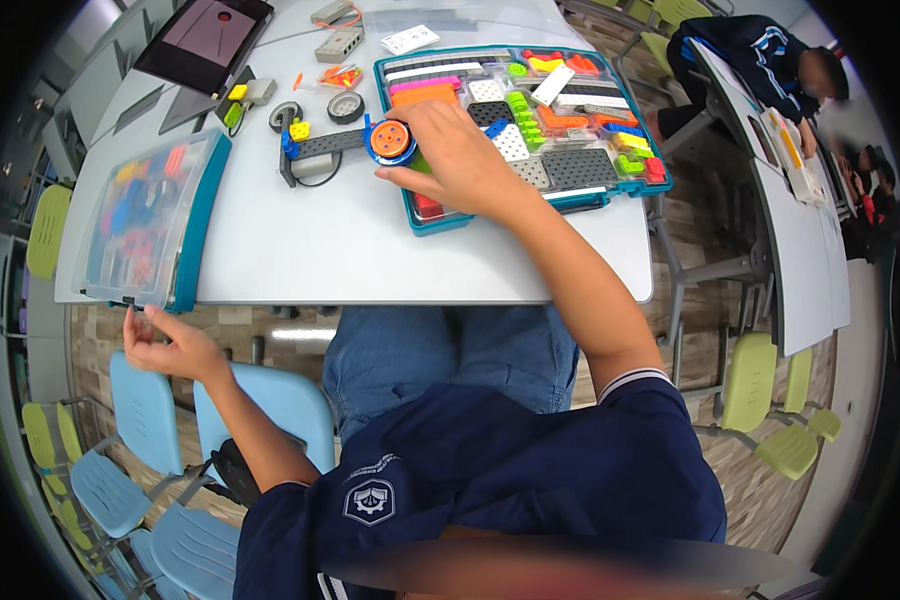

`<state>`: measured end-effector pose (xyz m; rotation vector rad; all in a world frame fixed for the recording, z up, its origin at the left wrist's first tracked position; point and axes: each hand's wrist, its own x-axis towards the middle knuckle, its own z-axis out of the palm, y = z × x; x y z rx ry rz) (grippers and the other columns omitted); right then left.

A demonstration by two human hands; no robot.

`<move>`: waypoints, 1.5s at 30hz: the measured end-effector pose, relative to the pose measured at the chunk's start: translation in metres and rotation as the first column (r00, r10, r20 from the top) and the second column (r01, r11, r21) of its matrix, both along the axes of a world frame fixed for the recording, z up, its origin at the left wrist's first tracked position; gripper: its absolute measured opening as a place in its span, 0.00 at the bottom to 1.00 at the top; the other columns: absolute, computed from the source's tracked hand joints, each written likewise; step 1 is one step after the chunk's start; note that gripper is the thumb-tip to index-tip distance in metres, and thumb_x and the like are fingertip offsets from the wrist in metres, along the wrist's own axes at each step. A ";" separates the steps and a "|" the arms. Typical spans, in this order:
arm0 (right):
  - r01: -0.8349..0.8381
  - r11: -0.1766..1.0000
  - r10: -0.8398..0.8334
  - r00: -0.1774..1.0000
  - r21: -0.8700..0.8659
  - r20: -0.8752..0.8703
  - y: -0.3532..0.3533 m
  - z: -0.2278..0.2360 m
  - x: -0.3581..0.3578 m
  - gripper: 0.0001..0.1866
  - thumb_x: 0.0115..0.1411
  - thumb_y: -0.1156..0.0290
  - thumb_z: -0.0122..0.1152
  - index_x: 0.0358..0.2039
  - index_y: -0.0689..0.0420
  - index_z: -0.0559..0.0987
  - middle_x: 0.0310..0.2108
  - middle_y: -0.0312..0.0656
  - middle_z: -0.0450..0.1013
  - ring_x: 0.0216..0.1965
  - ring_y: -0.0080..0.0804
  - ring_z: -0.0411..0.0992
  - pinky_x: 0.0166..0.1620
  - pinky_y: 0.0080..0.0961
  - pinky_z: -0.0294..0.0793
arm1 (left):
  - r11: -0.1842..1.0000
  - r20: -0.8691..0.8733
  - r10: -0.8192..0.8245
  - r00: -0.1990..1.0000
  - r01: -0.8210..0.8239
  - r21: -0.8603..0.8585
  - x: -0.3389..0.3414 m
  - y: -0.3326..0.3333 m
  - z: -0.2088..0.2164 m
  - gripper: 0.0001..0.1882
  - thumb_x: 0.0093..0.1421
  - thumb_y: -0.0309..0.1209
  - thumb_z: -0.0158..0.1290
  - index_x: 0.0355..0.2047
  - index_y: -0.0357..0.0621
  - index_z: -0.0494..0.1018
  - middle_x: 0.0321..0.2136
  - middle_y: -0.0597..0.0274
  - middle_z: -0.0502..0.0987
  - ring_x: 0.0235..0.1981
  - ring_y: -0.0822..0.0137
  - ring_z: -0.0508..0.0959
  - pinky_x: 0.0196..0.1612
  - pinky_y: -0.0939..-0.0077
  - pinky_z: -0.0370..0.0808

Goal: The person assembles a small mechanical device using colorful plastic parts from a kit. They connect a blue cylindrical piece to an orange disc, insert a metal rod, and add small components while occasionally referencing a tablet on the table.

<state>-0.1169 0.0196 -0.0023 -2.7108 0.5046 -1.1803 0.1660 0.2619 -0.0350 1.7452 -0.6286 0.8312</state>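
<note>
My right hand (460,158) reaches over the table, its thumb and fingers set around an orange wheel with a blue rim (389,140). That wheel sits at one end of a dark grey beam assembly (332,142), which has blue connectors, a yellow piece and a cable. To the left, a teal box with a clear lid (150,215) holds blurred coloured parts and overhangs the table's front edge slightly. Just below its front latch is my left hand (175,345), palm up, fingers bent and thumb apart, fingertips close to the latch. Whether they touch it is unclear.
An open teal tray (435,226) of sorted building pieces lies under and beyond my right hand. Two small wheels (345,107), grey blocks (340,43), a bag of orange parts (341,76) and a dark tablet (205,42) stand behind. Blue chairs (148,420) are below left; another person (760,65) sits right.
</note>
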 end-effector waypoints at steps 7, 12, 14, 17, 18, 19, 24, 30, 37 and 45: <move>0.315 0.894 -0.435 0.781 0.319 0.448 -0.057 0.019 -0.053 0.33 0.54 0.52 0.69 0.49 0.64 0.70 0.44 0.50 0.73 0.46 0.43 0.72 0.51 0.35 0.69 | 0.543 -0.016 -0.831 0.556 0.817 0.193 -0.122 -0.132 0.064 0.15 0.62 0.24 0.56 0.49 0.39 0.74 0.41 0.59 0.77 0.40 0.71 0.74 0.47 0.76 0.70; 0.507 0.787 -0.606 0.529 0.352 0.593 -0.101 0.019 -0.115 0.32 0.54 0.53 0.71 0.46 0.65 0.70 0.42 0.49 0.72 0.43 0.41 0.72 0.49 0.34 0.69 | 0.235 0.055 -0.968 0.243 0.819 0.524 -0.195 -0.261 0.074 0.13 0.62 0.33 0.54 0.46 0.44 0.74 0.39 0.57 0.77 0.46 0.58 0.73 0.52 0.64 0.69; 0.531 0.756 -0.639 0.473 0.382 0.606 -0.110 0.013 -0.125 0.32 0.53 0.53 0.71 0.46 0.66 0.70 0.42 0.50 0.72 0.42 0.41 0.72 0.49 0.35 0.69 | 0.224 0.065 -0.971 0.232 0.771 0.596 -0.218 -0.307 0.068 0.12 0.60 0.34 0.55 0.43 0.46 0.76 0.39 0.56 0.78 0.45 0.55 0.73 0.52 0.60 0.69; 0.597 0.721 -0.673 0.480 0.353 0.562 -0.114 0.005 -0.130 0.32 0.53 0.53 0.71 0.44 0.67 0.71 0.41 0.51 0.72 0.42 0.43 0.72 0.49 0.36 0.69 | 0.263 0.069 -0.944 0.323 0.609 0.748 -0.246 -0.360 0.054 0.09 0.58 0.34 0.55 0.36 0.46 0.80 0.36 0.53 0.79 0.42 0.50 0.76 0.49 0.57 0.72; 0.597 0.725 -0.670 0.498 0.343 0.550 -0.116 0.005 -0.128 0.32 0.53 0.53 0.71 0.44 0.67 0.71 0.40 0.52 0.72 0.42 0.44 0.72 0.49 0.37 0.69 | 0.260 0.068 -0.942 0.328 0.590 0.764 -0.251 -0.372 0.050 0.09 0.57 0.34 0.54 0.34 0.46 0.81 0.34 0.51 0.80 0.42 0.48 0.77 0.48 0.57 0.73; 0.588 0.735 -0.661 0.508 0.339 0.552 -0.116 0.004 -0.126 0.31 0.52 0.54 0.72 0.44 0.67 0.71 0.40 0.52 0.72 0.42 0.44 0.72 0.49 0.36 0.69 | 0.264 0.064 -0.936 0.346 0.570 0.778 -0.256 -0.380 0.046 0.10 0.56 0.33 0.54 0.35 0.47 0.81 0.35 0.52 0.80 0.43 0.48 0.77 0.48 0.58 0.73; 0.559 0.739 -0.667 0.531 0.377 0.522 -0.113 0.007 -0.120 0.30 0.53 0.55 0.71 0.44 0.67 0.71 0.41 0.52 0.72 0.42 0.43 0.72 0.49 0.35 0.69 | 0.229 -0.006 -0.902 0.432 0.488 0.842 -0.269 -0.398 0.043 0.12 0.57 0.37 0.56 0.35 0.44 0.81 0.37 0.52 0.80 0.44 0.51 0.77 0.49 0.58 0.72; 0.521 0.727 -0.686 0.545 0.446 0.482 -0.111 0.008 -0.118 0.31 0.53 0.54 0.71 0.45 0.66 0.71 0.42 0.51 0.71 0.43 0.41 0.72 0.50 0.35 0.69 | 0.135 -0.127 -0.883 0.453 0.503 0.854 -0.274 -0.396 0.052 0.14 0.57 0.40 0.57 0.34 0.44 0.82 0.35 0.52 0.82 0.42 0.51 0.81 0.47 0.54 0.73; 0.542 0.723 -0.690 0.544 0.427 0.477 -0.110 0.008 -0.120 0.31 0.53 0.54 0.72 0.45 0.66 0.71 0.43 0.51 0.72 0.43 0.42 0.72 0.50 0.34 0.70 | 0.140 -0.157 -0.864 0.478 0.528 0.838 -0.271 -0.401 0.050 0.10 0.55 0.39 0.60 0.32 0.48 0.82 0.34 0.53 0.83 0.42 0.53 0.81 0.46 0.56 0.73; 0.531 0.727 -0.686 0.549 0.435 0.478 -0.112 0.007 -0.119 0.31 0.52 0.54 0.72 0.45 0.66 0.71 0.42 0.50 0.72 0.43 0.40 0.72 0.50 0.34 0.70 | 0.133 -0.182 -0.861 0.474 0.556 0.821 -0.272 -0.405 0.046 0.09 0.55 0.38 0.60 0.33 0.51 0.82 0.34 0.56 0.83 0.42 0.55 0.81 0.46 0.58 0.73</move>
